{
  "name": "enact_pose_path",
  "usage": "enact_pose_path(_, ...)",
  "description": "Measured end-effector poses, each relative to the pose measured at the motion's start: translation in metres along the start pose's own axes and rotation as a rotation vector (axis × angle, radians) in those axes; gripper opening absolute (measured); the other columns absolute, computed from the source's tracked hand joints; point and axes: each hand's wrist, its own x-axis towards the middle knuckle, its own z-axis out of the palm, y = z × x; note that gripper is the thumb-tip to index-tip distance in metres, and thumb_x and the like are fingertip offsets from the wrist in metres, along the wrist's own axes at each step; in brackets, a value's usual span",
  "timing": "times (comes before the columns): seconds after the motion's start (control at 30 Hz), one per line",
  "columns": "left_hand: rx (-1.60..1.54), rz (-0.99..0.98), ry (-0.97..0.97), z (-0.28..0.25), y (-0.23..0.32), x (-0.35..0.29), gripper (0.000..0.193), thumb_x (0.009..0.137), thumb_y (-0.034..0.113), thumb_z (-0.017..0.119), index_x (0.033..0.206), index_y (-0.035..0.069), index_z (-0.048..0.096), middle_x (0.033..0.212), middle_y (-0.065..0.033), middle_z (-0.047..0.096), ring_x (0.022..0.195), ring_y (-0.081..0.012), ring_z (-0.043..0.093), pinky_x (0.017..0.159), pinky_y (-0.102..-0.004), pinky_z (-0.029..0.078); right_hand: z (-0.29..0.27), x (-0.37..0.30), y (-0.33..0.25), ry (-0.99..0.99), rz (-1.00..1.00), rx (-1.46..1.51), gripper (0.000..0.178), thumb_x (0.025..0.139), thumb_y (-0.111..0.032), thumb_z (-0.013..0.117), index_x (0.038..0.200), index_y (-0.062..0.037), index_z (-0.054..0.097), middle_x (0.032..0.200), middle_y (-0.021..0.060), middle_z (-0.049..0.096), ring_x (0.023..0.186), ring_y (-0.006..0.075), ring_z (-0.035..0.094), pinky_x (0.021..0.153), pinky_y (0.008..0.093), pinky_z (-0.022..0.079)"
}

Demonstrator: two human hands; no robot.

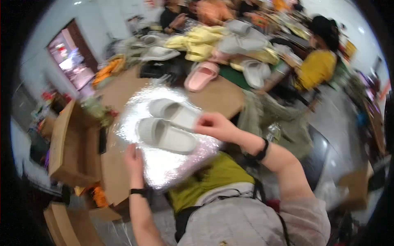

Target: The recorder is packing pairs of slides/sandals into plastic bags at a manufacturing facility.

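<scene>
A pair of pale grey slide sandals (176, 137) lies side by side on a stack of shiny clear plastic bags (164, 168) at the table's near edge. Their ribbed straps are to the left and their heels to the right. My right hand (217, 127) has its fingers curled closed at the heel end of the farther sandal (182, 115). Against the left edge of the bags is my left hand (134, 162). Its fingers point away from me and are blurred, so their grip is unclear.
Yellow slides (199, 43), a pink slide (202, 76) and more grey slides (256, 74) are heaped across the table (217, 98). An open cardboard box (76, 147) stands at left. Green cloth (275, 119) hangs at right. A person in yellow (318, 67) sits at far right.
</scene>
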Motion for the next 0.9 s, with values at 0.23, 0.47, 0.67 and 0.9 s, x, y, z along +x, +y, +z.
enact_pose_path(0.23, 0.213, 0.134, -0.011, 0.005, -0.007, 0.007, 0.036, 0.097, 0.020, 0.059, 0.127, 0.000, 0.062, 0.133, -0.0202, 0.060, 0.123, -0.0373, 0.055, 0.105, -0.0432, 0.042, -0.025, 0.020, 0.029, -0.022, 0.007, -0.058, 0.018, 0.091, -0.019, 0.073, 0.094, -0.0017, 0.068, 0.078, -0.0036, 0.062, 0.071, 0.0033, 0.052, 0.062, 0.0229, 0.044)
enact_pose_path(0.47, 0.217, 0.140, -0.032, 0.003, -0.007, 0.003, 0.036, 0.099, 0.023, 0.057, 0.128, 0.002, 0.062, 0.134, -0.0209, 0.059, 0.126, -0.0384, 0.053, 0.107, -0.0438, 0.041, -0.040, 0.030, 0.052, 0.060, 0.086, -0.144, 0.023, 0.085, -0.022, 0.077, 0.088, -0.0004, 0.071, 0.073, 0.0020, 0.065, 0.067, 0.0078, 0.056, 0.062, 0.0276, 0.047)
enact_pose_path(0.67, 0.230, 0.139, -0.023, 0.002, -0.009, 0.002, 0.036, 0.099, 0.023, 0.057, 0.128, 0.003, 0.062, 0.134, -0.0200, 0.060, 0.125, -0.0377, 0.054, 0.106, -0.0439, 0.042, -0.051, 0.049, 0.065, 0.109, 0.076, -0.202, 0.026, 0.082, -0.024, 0.078, 0.087, 0.0006, 0.071, 0.076, 0.0060, 0.068, 0.068, 0.0112, 0.059, 0.064, 0.0295, 0.049)
enact_pose_path(0.9, 0.210, 0.134, -0.048, 0.005, -0.008, 0.007, 0.036, 0.099, 0.023, 0.057, 0.128, 0.003, 0.062, 0.134, -0.0186, 0.060, 0.126, -0.0358, 0.053, 0.106, -0.0428, 0.042, -0.058, 0.054, 0.065, 0.094, 0.041, -0.326, 0.025, 0.085, -0.025, 0.076, 0.090, -0.0013, 0.071, 0.075, 0.0015, 0.066, 0.069, 0.0077, 0.057, 0.064, 0.0267, 0.048)
